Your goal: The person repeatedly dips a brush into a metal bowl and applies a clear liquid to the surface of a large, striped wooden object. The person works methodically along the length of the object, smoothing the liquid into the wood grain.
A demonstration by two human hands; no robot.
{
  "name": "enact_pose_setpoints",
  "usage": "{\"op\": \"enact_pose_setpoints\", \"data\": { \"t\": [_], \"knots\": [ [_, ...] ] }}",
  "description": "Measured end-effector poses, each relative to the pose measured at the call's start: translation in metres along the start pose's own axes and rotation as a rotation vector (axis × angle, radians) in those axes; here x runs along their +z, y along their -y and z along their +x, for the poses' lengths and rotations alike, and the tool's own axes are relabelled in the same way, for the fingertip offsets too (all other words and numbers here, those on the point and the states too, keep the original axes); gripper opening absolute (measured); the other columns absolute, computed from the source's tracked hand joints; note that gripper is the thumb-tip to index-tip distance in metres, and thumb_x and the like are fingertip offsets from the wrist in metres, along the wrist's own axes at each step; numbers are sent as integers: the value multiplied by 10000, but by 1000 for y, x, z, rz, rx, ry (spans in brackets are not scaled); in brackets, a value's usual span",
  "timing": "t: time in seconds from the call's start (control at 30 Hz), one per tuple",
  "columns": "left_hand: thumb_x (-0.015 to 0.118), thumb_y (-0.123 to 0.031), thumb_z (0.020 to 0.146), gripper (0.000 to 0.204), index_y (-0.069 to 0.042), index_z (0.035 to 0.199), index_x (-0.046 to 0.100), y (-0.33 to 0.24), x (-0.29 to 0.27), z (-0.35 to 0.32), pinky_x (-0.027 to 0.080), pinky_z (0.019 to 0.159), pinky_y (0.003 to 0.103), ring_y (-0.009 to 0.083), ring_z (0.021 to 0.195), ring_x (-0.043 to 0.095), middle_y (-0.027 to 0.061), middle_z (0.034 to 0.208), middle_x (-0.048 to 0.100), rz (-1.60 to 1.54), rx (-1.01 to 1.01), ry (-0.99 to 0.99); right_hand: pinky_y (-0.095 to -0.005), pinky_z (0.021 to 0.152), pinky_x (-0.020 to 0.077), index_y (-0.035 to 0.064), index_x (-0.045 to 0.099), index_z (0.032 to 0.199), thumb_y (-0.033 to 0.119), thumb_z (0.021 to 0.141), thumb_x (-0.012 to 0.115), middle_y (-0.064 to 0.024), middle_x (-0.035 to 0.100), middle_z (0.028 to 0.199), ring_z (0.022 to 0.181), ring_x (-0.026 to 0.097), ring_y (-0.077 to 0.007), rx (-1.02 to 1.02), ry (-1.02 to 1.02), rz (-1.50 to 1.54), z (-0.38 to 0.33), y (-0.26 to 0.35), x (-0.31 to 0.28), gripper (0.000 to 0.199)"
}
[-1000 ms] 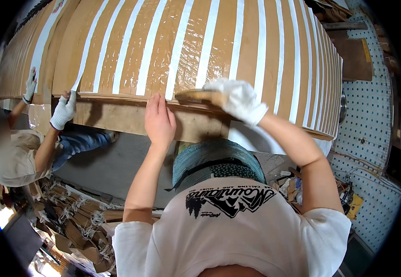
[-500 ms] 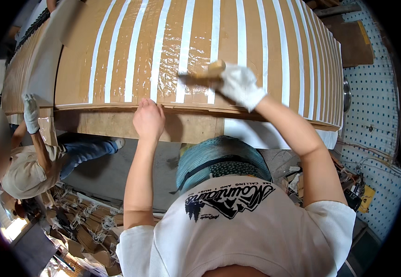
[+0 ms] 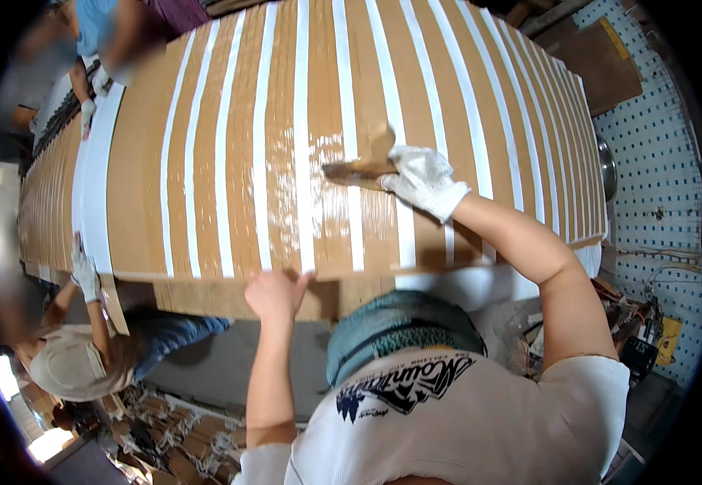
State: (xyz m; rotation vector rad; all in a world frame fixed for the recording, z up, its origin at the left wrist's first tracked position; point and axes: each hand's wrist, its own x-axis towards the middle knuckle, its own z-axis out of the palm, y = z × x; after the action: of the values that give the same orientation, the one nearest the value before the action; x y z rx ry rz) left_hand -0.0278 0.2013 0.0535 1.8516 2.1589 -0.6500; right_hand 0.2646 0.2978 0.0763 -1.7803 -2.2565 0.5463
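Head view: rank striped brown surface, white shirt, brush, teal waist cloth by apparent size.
1. Striped brown surface
2. White shirt
3. Teal waist cloth
4. Brush
Apparent size only; shirt is nearest the camera.

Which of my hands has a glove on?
Your right hand, gripping the brush, wears a white glove; your left hand, at the near edge of the cardboard, is bare.

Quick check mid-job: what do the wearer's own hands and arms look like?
The right hand wears a white fabric glove ending at the wrist; the left hand is bare. Short white sleeves leave both forearms uncovered.
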Motion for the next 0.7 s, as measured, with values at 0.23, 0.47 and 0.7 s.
{"op": "enact_pose_setpoints", "data": {
  "t": [0.23, 0.47, 0.7],
  "knots": [
    [615, -809, 651, 871, 32, 868, 672, 3, 15, -1, 546, 645, 373, 296, 807, 683, 200, 890, 648, 36, -85, -71, -448, 815, 511, -12, 582, 1103, 335, 825, 678, -243, 654, 958, 921, 647, -390, 122, -118, -60, 197, -76, -45, 455],
    [740, -697, 611, 1056, 223, 1096, 552, 1, 21, -1, 508, 864, 434, 461, 1071, 606, 391, 1107, 593, -3, 8, -105, -454, 831, 515, 140, 607, 1156, 352, 832, 684, -158, 675, 1036, 980, 646, -359, 145, -396, -156, 368, -152, -40, 395],
    [723, -678, 642, 900, 134, 1007, 593, -3, 6, 5, 490, 782, 449, 393, 977, 621, 278, 976, 652, -33, -12, -31, -442, 785, 535, 144, 608, 1118, 239, 874, 645, -112, 679, 1034, 953, 659, -331, 110, -581, -221, 389, -152, -31, 265]
  ]
}}
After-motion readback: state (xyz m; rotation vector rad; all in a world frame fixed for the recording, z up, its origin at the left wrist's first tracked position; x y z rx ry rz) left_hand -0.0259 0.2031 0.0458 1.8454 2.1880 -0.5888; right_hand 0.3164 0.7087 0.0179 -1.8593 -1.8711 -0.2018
